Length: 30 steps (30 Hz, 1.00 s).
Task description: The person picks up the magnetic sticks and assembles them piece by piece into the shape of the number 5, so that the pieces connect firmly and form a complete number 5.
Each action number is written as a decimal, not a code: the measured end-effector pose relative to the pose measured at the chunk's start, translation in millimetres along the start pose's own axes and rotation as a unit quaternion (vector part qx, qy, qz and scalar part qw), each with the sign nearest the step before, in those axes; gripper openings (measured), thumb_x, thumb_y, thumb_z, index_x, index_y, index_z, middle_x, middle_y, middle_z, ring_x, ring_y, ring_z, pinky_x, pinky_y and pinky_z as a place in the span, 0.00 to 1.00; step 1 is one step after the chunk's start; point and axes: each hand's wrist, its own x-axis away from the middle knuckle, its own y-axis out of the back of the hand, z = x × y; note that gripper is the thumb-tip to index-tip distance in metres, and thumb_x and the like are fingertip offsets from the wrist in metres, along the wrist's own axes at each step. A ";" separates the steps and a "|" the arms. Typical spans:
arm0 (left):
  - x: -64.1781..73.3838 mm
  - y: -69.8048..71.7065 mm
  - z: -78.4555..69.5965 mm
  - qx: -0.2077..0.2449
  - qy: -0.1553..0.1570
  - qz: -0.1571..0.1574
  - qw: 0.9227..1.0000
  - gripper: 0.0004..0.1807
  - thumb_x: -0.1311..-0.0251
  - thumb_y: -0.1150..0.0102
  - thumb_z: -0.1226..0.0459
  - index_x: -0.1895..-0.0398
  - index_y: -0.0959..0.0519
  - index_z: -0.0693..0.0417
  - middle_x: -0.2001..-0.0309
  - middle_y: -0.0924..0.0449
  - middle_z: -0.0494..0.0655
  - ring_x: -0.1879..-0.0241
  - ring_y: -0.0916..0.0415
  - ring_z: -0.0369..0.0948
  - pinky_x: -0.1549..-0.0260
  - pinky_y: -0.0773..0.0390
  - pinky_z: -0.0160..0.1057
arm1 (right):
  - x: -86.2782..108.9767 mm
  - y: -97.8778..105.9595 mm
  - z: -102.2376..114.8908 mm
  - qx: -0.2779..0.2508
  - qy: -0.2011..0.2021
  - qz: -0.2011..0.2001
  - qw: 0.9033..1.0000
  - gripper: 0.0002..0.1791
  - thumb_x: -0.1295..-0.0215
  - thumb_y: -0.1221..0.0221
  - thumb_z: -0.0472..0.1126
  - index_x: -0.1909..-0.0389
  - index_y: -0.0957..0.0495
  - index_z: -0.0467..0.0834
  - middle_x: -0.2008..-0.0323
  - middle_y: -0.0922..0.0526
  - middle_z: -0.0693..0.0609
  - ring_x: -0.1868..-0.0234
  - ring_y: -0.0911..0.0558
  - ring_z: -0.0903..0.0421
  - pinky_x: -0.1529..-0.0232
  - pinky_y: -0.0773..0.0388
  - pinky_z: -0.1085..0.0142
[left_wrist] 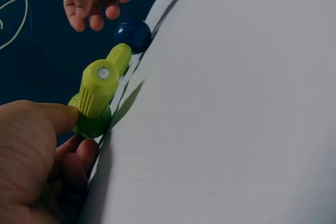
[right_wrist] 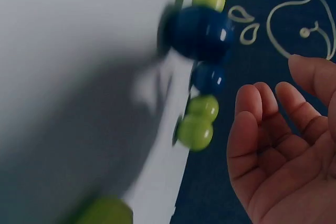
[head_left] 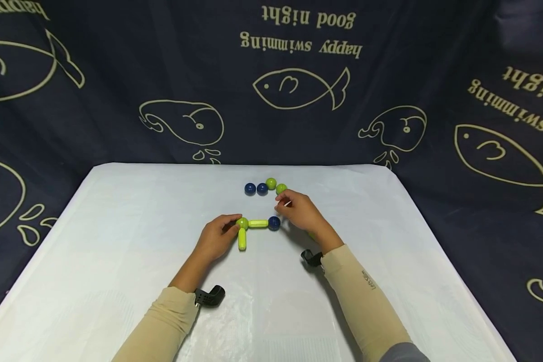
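Note:
My left hand (head_left: 214, 236) pinches a green ball (head_left: 242, 222) between thumb and fingers on the white table. From that ball one yellow-green rod (head_left: 258, 223) runs right to a dark blue ball (head_left: 274, 222). A second rod (head_left: 242, 240) points from it toward me; its end bears a round silvery disc in the left wrist view. My right hand (head_left: 300, 211) hovers just beyond and right of the blue ball, apart from it. In the right wrist view its fingers (right_wrist: 247, 140) are loosely bent and hold nothing.
Farther back on the white table (head_left: 163, 201) sit two blue balls (head_left: 250, 189) and two green balls (head_left: 271, 183), close together. A yellow-green piece (head_left: 311, 235) lies mostly hidden under my right wrist. A dark fish-patterned cloth (head_left: 298, 136) hangs behind the table.

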 end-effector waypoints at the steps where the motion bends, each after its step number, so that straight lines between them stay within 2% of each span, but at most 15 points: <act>1: 0.0 0.1 0.2 -0.001 0.000 -0.001 1.000 0.17 0.31 0.41 0.64 0.41 0.20 0.54 0.47 0.19 0.53 0.51 0.22 0.49 0.51 0.23 0.49 | -3.5 2.9 -1.6 0.005 -0.001 -0.002 1.000 0.14 0.30 0.39 0.41 0.48 0.22 0.39 0.58 0.18 0.49 0.57 0.19 0.52 0.58 0.23 0.59; 9: -0.1 -0.1 2.6 -0.007 0.003 -0.002 1.000 0.17 0.31 0.41 0.64 0.40 0.20 0.53 0.47 0.19 0.53 0.52 0.22 0.48 0.52 0.23 0.50 | -31.9 16.2 -13.6 0.034 0.001 -0.012 0.999 0.12 0.29 0.41 0.39 0.48 0.22 0.39 0.53 0.18 0.47 0.53 0.20 0.50 0.53 0.23 0.56; 16: 1.2 -0.5 1.0 0.004 -0.001 0.002 1.000 0.17 0.31 0.41 0.65 0.40 0.20 0.53 0.48 0.19 0.53 0.54 0.22 0.47 0.54 0.24 0.48 | -55.2 20.7 -19.1 0.036 -0.033 -0.026 0.998 0.14 0.30 0.40 0.40 0.47 0.23 0.40 0.47 0.21 0.45 0.47 0.22 0.48 0.47 0.26 0.53; 23: 0.0 -1.1 3.4 0.003 -0.011 -0.003 1.000 0.17 0.31 0.41 0.65 0.40 0.20 0.54 0.47 0.19 0.53 0.52 0.22 0.48 0.53 0.23 0.49 | -70.4 21.2 -28.9 0.020 -0.075 -0.009 0.997 0.17 0.29 0.41 0.41 0.43 0.25 0.41 0.41 0.25 0.44 0.41 0.25 0.46 0.43 0.28 0.51; 30: 0.1 0.8 3.6 0.005 -0.001 -0.003 1.000 0.17 0.31 0.41 0.64 0.41 0.20 0.53 0.47 0.19 0.53 0.51 0.22 0.48 0.51 0.24 0.49 | -82.5 14.7 -34.8 0.020 -0.086 0.014 0.996 0.20 0.30 0.41 0.41 0.40 0.27 0.43 0.37 0.28 0.43 0.39 0.27 0.45 0.41 0.30 0.51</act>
